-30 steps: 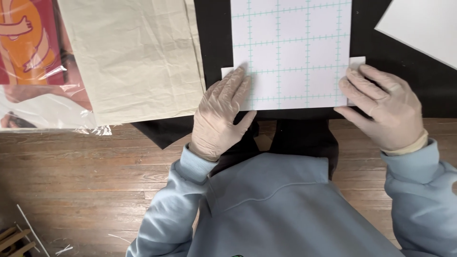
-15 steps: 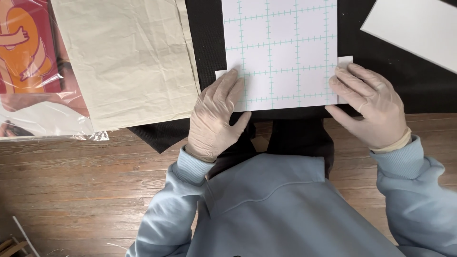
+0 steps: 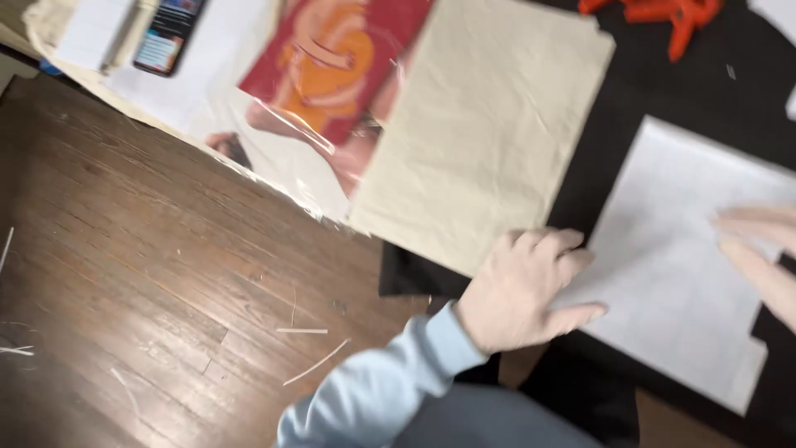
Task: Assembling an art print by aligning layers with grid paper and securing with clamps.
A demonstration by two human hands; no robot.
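1. the gridded sheet (image 3: 680, 274) lies on the dark cloth (image 3: 663, 91), at the right.
2. the folded fabric (image 3: 481, 124) lies left of it.
3. the plastic-wrapped print (image 3: 332, 75) lies further left.
4. the phone (image 3: 170, 33) lies at the far left.

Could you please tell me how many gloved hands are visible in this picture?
2. The left hand rests at the near-left edge of the white sheet, beside the beige cloth. The right hand, blurred, lies on the sheet at the picture's right edge, partly cut off.
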